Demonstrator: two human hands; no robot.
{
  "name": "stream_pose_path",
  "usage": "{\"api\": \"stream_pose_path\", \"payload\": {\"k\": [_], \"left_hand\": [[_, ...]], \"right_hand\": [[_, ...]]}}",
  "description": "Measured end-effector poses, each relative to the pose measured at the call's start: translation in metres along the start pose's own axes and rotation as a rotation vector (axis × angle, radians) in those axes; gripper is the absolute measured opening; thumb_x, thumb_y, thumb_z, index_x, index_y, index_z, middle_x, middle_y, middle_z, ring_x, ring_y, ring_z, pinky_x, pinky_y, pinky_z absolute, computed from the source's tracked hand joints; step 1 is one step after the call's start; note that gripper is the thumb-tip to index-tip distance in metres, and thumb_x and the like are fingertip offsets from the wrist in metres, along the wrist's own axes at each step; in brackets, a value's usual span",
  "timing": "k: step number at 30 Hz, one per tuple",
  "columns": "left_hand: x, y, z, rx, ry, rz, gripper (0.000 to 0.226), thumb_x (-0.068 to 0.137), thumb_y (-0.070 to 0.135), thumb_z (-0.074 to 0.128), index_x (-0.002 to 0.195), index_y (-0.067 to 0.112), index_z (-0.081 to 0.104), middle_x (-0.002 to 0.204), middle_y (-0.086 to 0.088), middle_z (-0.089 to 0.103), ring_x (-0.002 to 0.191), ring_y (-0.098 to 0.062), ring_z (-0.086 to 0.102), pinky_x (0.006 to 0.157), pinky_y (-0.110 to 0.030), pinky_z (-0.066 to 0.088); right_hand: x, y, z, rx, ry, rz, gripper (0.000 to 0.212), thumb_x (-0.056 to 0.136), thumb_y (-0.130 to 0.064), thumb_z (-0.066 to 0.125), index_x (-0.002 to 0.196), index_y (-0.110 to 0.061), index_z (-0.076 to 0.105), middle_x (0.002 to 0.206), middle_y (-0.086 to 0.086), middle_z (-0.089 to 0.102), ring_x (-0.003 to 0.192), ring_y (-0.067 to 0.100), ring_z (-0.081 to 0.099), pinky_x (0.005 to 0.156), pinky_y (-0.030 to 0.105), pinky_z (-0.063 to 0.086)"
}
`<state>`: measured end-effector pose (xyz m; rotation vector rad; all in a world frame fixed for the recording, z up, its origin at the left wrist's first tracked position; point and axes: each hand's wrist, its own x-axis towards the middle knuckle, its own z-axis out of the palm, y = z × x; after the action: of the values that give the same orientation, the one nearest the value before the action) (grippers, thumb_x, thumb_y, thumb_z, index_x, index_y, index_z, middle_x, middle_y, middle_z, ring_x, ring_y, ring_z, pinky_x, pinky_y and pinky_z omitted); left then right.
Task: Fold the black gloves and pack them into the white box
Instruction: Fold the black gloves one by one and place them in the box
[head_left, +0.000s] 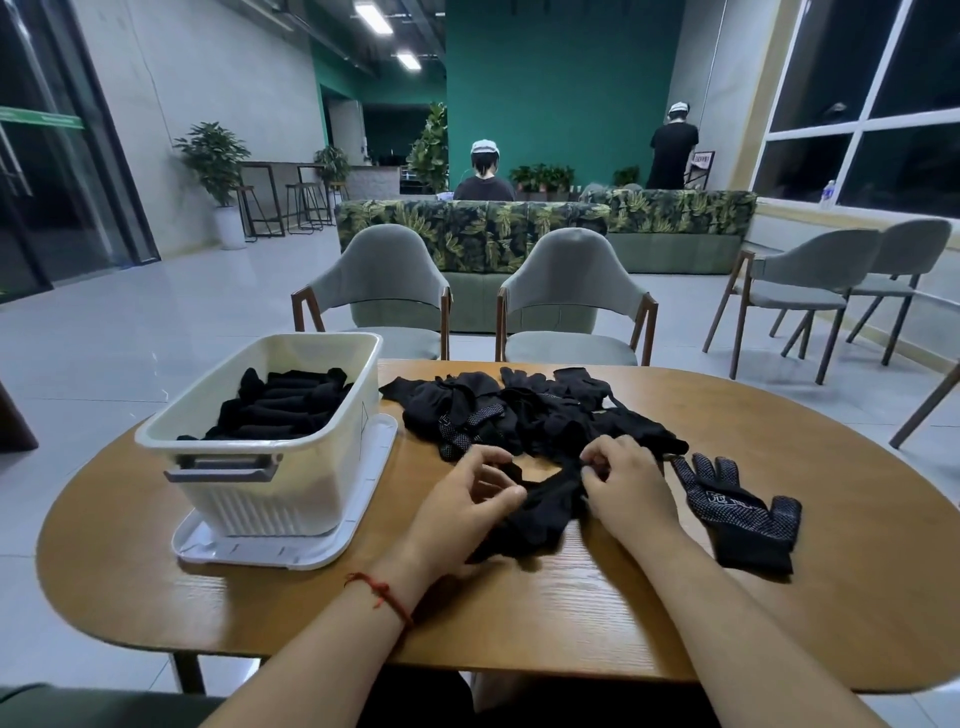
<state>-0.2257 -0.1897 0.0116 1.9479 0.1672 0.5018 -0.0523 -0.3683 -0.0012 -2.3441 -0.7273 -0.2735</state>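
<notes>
**Both hands on one glove, centre of frame**

Your left hand (470, 499) and right hand (626, 486) both pinch one glove (540, 512), which lies on the bench (571, 613) just below centre. The fingers of each hand are curled onto the cloth, one hand at either side. That grip looks meant to pull the glove flat and square before you fold it.

The box (270, 499) stands at centre left, on what appears to be its own lid (371, 457). It is close enough that your left hand can likely drop a fold in without a stretch. Folded gloves (280, 405) already fill much of it.

The unfolded pile (530, 410) sits just above your hands. A dotted glove (737, 512) lies flat at right, apart from the pile, perhaps the mate of the one you hold.

Black on black hides a lot. You cannot count the pile, nor see where the held glove's fingers end, since your hands cover its upper edge. The box's floor is hidden.
</notes>
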Motion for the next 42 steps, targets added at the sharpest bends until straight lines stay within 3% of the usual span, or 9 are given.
{"api": "stream_pose_path", "payload": {"k": [4, 7, 15, 19, 22, 26, 32, 39, 42], "left_hand": [[-0.005, 0.001, 0.009, 0.45, -0.202, 0.136, 0.056, 0.087, 0.061, 0.075, 0.138, 0.054, 0.053, 0.127, 0.022, 0.062, 0.118, 0.0, 0.059, 0.103, -0.022, 0.048], [-0.003, -0.002, 0.01, 0.689, -0.224, 0.253, 0.045, 0.092, 0.065, 0.065, 0.134, 0.047, 0.061, 0.134, 0.024, 0.056, 0.126, -0.002, 0.049, 0.111, -0.029, 0.042], [-0.005, -0.002, -0.001, 0.164, 0.049, 0.101, 0.009, 0.105, 0.029, 0.063, 0.102, 0.027, 0.072, 0.086, 0.007, 0.072, 0.079, -0.009, 0.066, 0.076, -0.035, 0.054], [-0.005, 0.003, -0.009, -0.049, 0.038, 0.015, 0.021, 0.104, 0.025, 0.054, 0.099, 0.02, 0.074, 0.092, 0.0, 0.078, 0.087, -0.016, 0.071, 0.087, -0.044, 0.057], [-0.008, 0.004, -0.007, 0.077, 0.022, 0.071, 0.025, 0.101, 0.015, 0.055, 0.087, 0.019, 0.076, 0.086, 0.004, 0.08, 0.09, -0.013, 0.072, 0.09, -0.029, 0.053], [-0.005, -0.009, -0.006, 0.472, 0.078, 0.162, 0.026, 0.092, 0.045, 0.064, 0.077, 0.028, 0.076, 0.073, 0.018, 0.07, 0.085, -0.006, 0.064, 0.075, -0.029, 0.045], [-0.006, -0.015, -0.01, 0.689, 0.039, 0.17, 0.02, 0.083, 0.038, 0.057, 0.096, 0.037, 0.073, 0.094, 0.021, 0.07, 0.093, -0.005, 0.059, 0.086, -0.039, 0.052], [0.002, 0.0, -0.028, 0.463, -0.055, 0.002, 0.051, 0.081, -0.006, 0.06, 0.11, 0.034, 0.071, 0.109, 0.017, 0.069, 0.098, 0.004, 0.064, 0.084, -0.01, 0.051], [0.009, 0.009, -0.04, 0.192, -0.102, -0.095, 0.055, 0.083, -0.014, 0.066, 0.111, 0.033, 0.073, 0.112, 0.013, 0.075, 0.101, -0.004, 0.072, 0.087, -0.023, 0.06]], "right_hand": [[0.002, 0.009, -0.005, -0.246, -0.021, 0.045, 0.029, 0.099, -0.027, 0.059, 0.12, -0.042, 0.072, 0.135, -0.011, 0.058, 0.13, 0.023, 0.045, 0.102, 0.041, 0.042], [0.002, 0.01, -0.008, -0.247, -0.075, 0.116, 0.031, 0.105, -0.031, 0.052, 0.128, -0.042, 0.069, 0.142, -0.015, 0.058, 0.131, 0.022, 0.047, 0.101, 0.041, 0.039], [0.007, 0.014, -0.011, -0.014, 0.199, 0.089, 0.017, 0.103, -0.026, 0.059, 0.106, -0.03, 0.075, 0.116, -0.005, 0.07, 0.113, 0.027, 0.055, 0.094, 0.044, 0.045], [0.008, 0.01, -0.017, 0.294, 0.259, 0.113, 0.013, 0.105, -0.024, 0.056, 0.098, -0.024, 0.067, 0.107, -0.003, 0.062, 0.108, 0.022, 0.051, 0.091, 0.037, 0.039], [0.003, 0.0, -0.026, 0.507, 0.323, 0.114, 0.017, 0.11, -0.029, 0.052, 0.099, -0.024, 0.063, 0.097, -0.004, 0.063, 0.094, 0.021, 0.057, 0.082, 0.039, 0.044], [0.003, -0.001, -0.028, 0.672, 0.299, 0.213, 0.021, 0.112, -0.042, 0.047, 0.105, -0.028, 0.06, 0.095, 0.002, 0.068, 0.088, 0.02, 0.063, 0.08, 0.041, 0.049], [0.014, 0.003, -0.03, 1.224, 0.181, 0.471, 0.02, 0.111, -0.037, 0.055, 0.113, -0.023, 0.069, 0.11, 0.015, 0.074, 0.1, 0.028, 0.07, 0.093, 0.049, 0.058], [0.012, -0.008, -0.035, 1.39, 0.103, 0.459, 0.015, 0.115, -0.022, 0.048, 0.114, -0.017, 0.062, 0.108, 0.008, 0.08, 0.096, 0.02, 0.074, 0.085, 0.035, 0.059], [0.009, -0.011, -0.04, 1.544, -0.057, 0.434, 0.02, 0.115, -0.021, 0.047, 0.122, -0.012, 0.063, 0.127, 0.014, 0.075, 0.103, 0.02, 0.077, 0.085, 0.029, 0.063]]}}
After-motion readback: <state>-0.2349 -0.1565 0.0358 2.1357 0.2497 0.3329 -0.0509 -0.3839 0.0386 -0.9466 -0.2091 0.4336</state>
